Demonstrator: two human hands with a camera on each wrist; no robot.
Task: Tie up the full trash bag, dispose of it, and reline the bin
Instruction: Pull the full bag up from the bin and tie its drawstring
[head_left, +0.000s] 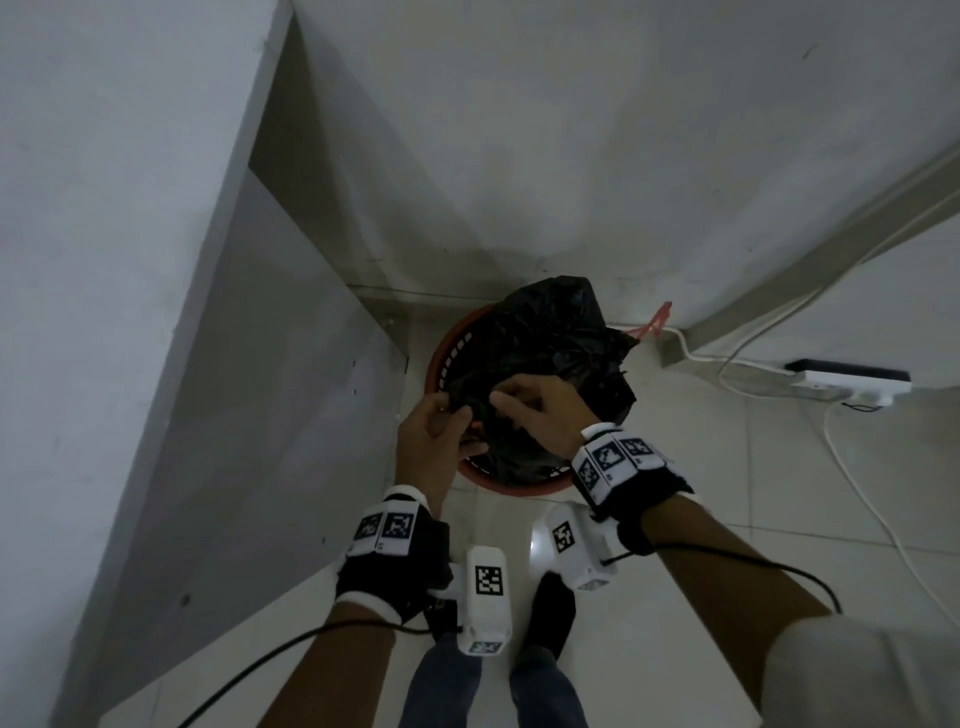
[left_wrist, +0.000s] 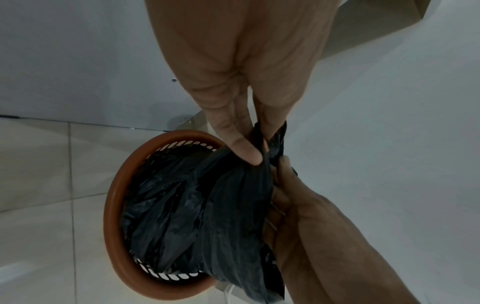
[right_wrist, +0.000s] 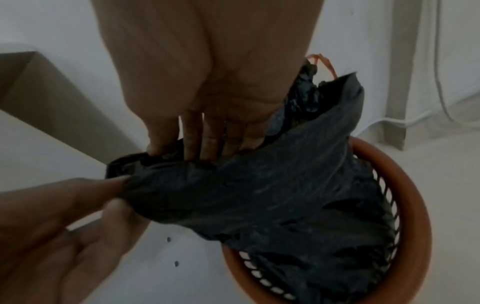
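Your left hand (head_left: 434, 436) and your right hand (head_left: 540, 410) meet just below the centre of the head view, both closed on gathered plastic of the black trash bag (head_left: 540, 343). In the left wrist view your left fingers (left_wrist: 241, 144) pinch a twisted fold of the bag's top edge near the middle of the frame, while your right hand comes in from the lower right and holds the same bunch from the other side. In the right wrist view your right fingers (right_wrist: 197, 142) curl down into the bunched plastic at centre frame, and your left hand (right_wrist: 64, 226) enters from the lower left, its fingertips nipping the end of the fold. The bag sits inside the round orange bin (head_left: 441, 358), a slotted basket whose rim shows around it; the bin stands on the pale tiled floor (head_left: 727, 493) in the corner, against the white wall (head_left: 571, 156) and beside a grey panel (head_left: 208, 364) on the left of the frame. A reddish drawstring (head_left: 655, 325) sticks out of the bag toward the upper right of the bin. At the right edge a white power strip (head_left: 852, 382) lies on the floor with a white cable (head_left: 872, 499) running from it. Your feet (head_left: 553, 613) are at the bottom centre.
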